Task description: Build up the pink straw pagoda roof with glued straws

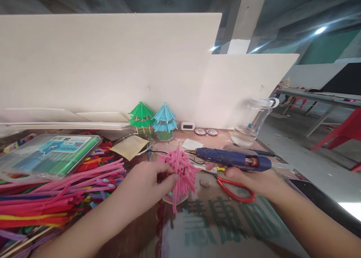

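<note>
A pink model pavilion (182, 164) made of pipe cleaners stands on a small pale base in front of me. My left hand (159, 177) is at its left side, thumb and fingers closed on a pink pipe cleaner (176, 198) that hangs down the model's front. In my right hand (239, 177) is a dark blue hot glue gun (225, 157), lying nearly level. Its nozzle points left, close to the top of the pink pavilion. Red-handled scissors (237, 196) lie under the right hand, their blades partly hidden.
Pipe cleaners (70, 190) in many colours heap at left beneath a clear plastic case (50, 154). Behind stand a green pavilion (141, 117), a blue pavilion (165, 121), a small digital clock (187, 126) and a water bottle (249, 124). A phone-like black object (318, 198) lies at right.
</note>
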